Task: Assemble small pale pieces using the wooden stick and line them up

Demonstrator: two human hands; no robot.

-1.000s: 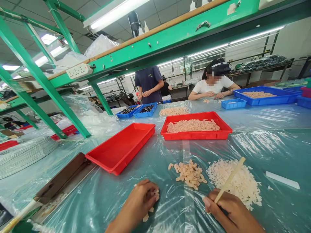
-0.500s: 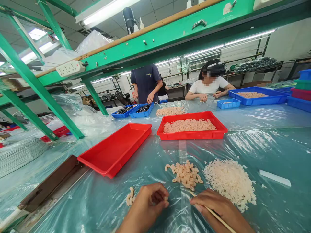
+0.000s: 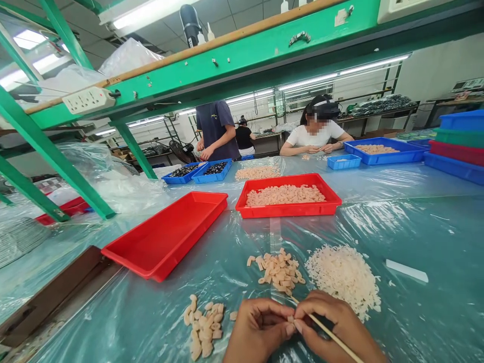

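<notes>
My left hand (image 3: 257, 325) pinches a small beige piece (image 3: 291, 319) between thumb and fingertips. Against that same piece press the fingertips of my right hand (image 3: 340, 325), which also grips a thin wooden stick (image 3: 335, 339) that slants up past the knuckles. Just beyond both hands lies a pile of short beige, curved pieces (image 3: 282, 270). A second group of beige pieces (image 3: 206, 327) is spread left of my left hand. To the right is a heap of small white slivers (image 3: 342, 277). My fingers partly cover the held piece, so its exact shape is unclear.
An empty red tray (image 3: 166, 234) stands at left, and a red tray of beige pieces (image 3: 289, 209) further back. A white strip (image 3: 406, 270) lies at right. Green shelf framing (image 3: 227, 65) crosses overhead. Co-workers (image 3: 313, 133) are at the far side, near blue trays (image 3: 385, 156).
My hands have come together, the right one's fingertips now meeting the piece in my left. The view has shifted, and more of the left group of beige pieces shows.
</notes>
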